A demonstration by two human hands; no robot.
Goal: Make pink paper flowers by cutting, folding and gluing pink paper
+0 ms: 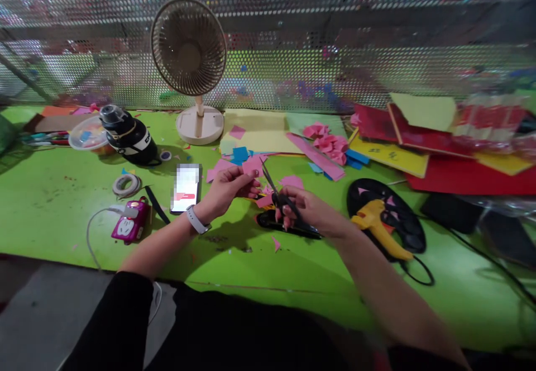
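My left hand (228, 189) is closed in a pinch on a small pink paper piece (253, 166), held above the green table (54, 203). My right hand (307, 210) grips black scissors (276, 192) by the handles, blades pointing up and left at the pink paper's edge. Pink paper scraps (291, 181) lie on the table under and around both hands. A white watch is on my left wrist.
A phone (186, 188), a tape roll (126, 184) and a pink device (130, 224) lie left. A yellow glue gun (379, 226) rests on a black tray at right. A fan (189, 61), a black bottle (128, 134), pink paper flowers (329, 142) and coloured card sheets (419, 136) stand behind.
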